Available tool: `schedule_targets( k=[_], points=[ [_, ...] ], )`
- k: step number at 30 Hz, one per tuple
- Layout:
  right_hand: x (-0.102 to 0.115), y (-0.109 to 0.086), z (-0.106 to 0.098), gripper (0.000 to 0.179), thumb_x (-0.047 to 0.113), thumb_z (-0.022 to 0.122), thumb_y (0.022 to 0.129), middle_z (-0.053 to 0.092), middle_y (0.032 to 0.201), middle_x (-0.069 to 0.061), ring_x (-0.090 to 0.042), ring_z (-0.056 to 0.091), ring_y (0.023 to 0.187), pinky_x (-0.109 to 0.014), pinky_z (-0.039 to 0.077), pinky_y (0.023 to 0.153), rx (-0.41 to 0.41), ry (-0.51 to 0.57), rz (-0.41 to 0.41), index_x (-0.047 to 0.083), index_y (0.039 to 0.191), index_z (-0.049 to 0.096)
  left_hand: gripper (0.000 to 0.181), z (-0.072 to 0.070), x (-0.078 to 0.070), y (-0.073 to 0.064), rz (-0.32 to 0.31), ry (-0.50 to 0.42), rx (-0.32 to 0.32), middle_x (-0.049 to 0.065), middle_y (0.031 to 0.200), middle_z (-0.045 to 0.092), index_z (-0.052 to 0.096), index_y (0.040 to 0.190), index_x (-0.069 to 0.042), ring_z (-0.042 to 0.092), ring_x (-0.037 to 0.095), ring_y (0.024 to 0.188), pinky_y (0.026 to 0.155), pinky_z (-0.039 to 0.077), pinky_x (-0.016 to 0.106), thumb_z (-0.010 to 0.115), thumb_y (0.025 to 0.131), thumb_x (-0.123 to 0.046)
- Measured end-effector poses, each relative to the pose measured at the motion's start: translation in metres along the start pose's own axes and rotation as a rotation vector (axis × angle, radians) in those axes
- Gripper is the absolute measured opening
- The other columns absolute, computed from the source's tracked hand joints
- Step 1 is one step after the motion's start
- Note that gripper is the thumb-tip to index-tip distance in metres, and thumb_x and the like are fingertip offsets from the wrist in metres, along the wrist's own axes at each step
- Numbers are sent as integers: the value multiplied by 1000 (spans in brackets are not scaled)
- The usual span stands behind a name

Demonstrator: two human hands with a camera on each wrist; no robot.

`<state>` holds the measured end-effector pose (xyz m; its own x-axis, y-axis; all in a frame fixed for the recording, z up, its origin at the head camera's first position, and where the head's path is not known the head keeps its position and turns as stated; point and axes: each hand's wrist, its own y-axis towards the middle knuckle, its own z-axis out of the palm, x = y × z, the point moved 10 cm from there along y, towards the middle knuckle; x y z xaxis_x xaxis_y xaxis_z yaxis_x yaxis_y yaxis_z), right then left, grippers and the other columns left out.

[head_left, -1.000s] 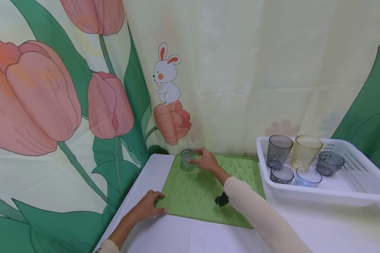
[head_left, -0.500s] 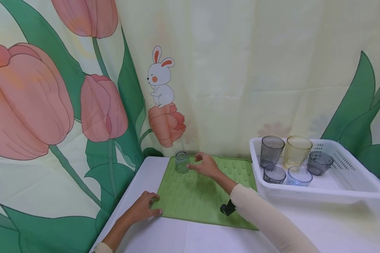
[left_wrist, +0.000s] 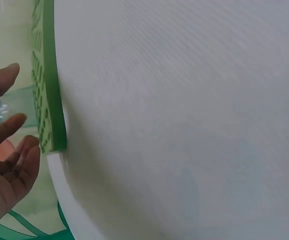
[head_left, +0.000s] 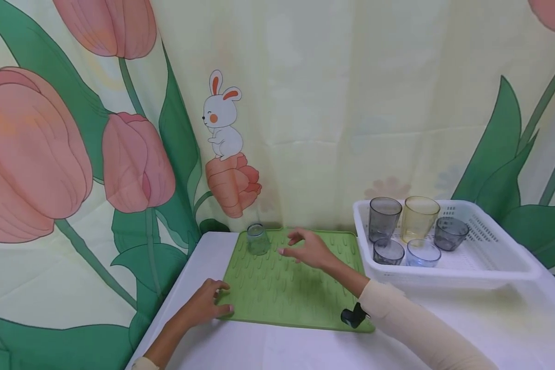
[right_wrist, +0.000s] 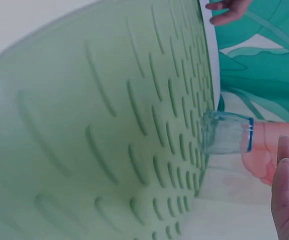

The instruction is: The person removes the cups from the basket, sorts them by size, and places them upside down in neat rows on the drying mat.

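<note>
A clear bluish glass point(head_left: 258, 240) stands at the far left corner of the green ridged drying mat point(head_left: 291, 288); in the right wrist view the same glass point(right_wrist: 228, 132) shows its blue-edged end away from the mat. My right hand point(head_left: 311, 249) hovers over the mat to the right of the glass, apart from it, with fingers loosely bent and nothing held. At the mat's near left corner is my left hand point(head_left: 205, 303), its fingers spread and loosely bent right beside the edge. That left hand point(left_wrist: 9, 165) holds nothing in its wrist view.
To the right of the mat, a white perforated basket point(head_left: 448, 275) holds a tall grey glass point(head_left: 384, 220), a tall yellow glass point(head_left: 418, 218) and several low glasses. A black wrist camera point(head_left: 353, 315) sits under the right sleeve. Behind the table hangs a printed curtain point(head_left: 305, 103).
My right hand has let go of the glass and drawn back to the right and nearer. The glass stays on the mat. The left hand remains by the mat's corner; the head view has turned right.
</note>
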<state>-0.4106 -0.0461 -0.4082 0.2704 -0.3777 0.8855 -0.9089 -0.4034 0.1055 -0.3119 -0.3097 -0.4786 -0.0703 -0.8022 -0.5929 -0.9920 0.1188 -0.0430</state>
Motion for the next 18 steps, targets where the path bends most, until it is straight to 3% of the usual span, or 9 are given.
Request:
schedule_targets(
  k=[7, 13, 18],
  points=[
    [5, -24, -16, 56, 37, 81, 84, 68, 114, -10, -20, 68, 65, -34, 57, 67, 20, -15, -37, 6, 126, 62, 53, 2, -14, 4, 75, -7, 18, 13, 112, 55, 61, 126, -2, 55, 24, 100, 80, 49, 36, 82, 84, -28],
    [5, -44, -30, 54, 32, 79, 85, 65, 116, -19, -24, 69, 68, -40, 59, 67, 51, 8, -78, 2, 126, 61, 54, 6, -24, 10, 76, -24, 29, 12, 119, 58, 61, 128, -4, 60, 28, 107, 85, 52, 42, 81, 85, -29],
    [-2, -61, -50, 52, 30, 79, 86, 65, 116, -18, -24, 67, 67, -39, 58, 65, 45, 13, -63, 1, 126, 60, 53, 13, -41, 19, 135, -68, 46, 15, 125, 60, 60, 129, -3, 61, 30, 109, 87, 52, 45, 79, 87, -29]
  ],
)
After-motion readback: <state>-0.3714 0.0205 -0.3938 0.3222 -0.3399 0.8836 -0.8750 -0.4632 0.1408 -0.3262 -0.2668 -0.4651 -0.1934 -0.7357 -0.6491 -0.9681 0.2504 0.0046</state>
